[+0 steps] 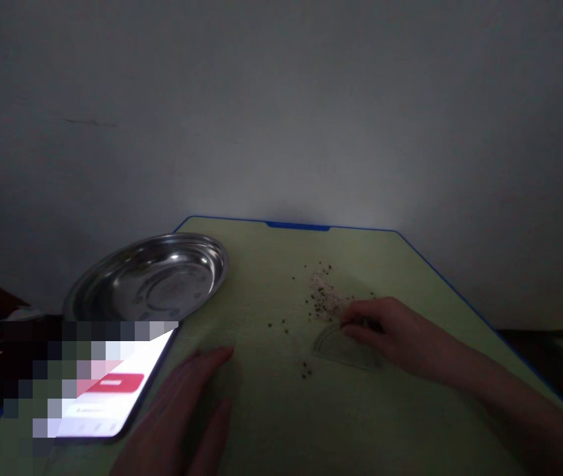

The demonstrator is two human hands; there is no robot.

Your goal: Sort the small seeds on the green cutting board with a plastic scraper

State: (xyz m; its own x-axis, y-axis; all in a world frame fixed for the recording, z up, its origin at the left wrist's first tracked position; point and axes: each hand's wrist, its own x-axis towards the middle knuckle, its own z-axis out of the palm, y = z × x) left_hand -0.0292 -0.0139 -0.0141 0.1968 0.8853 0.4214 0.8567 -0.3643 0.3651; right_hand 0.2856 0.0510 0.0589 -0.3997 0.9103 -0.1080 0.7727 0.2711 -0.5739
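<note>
My right hand (388,330) reaches in from the right, thumb and fingertips pinched together at the near edge of a small pile of pale grains (325,294) mixed with dark bits. Whatever lies between those fingertips is hidden. Partly under this hand is a clear half-round shape like a protractor (343,350); I cannot tell if the fingers touch it. Several dark bits (304,370) lie scattered around the pile. My left hand (182,410) is low on the table at the left, fingers stretched out and apart, holding nothing.
A shiny round metal basin (155,277) stands at the left of the pale green table (262,277). Close to my left hand lies a phone (108,396) with a lit screen, partly blurred by blocks. Behind the table's blue edge rises a grey wall (281,119).
</note>
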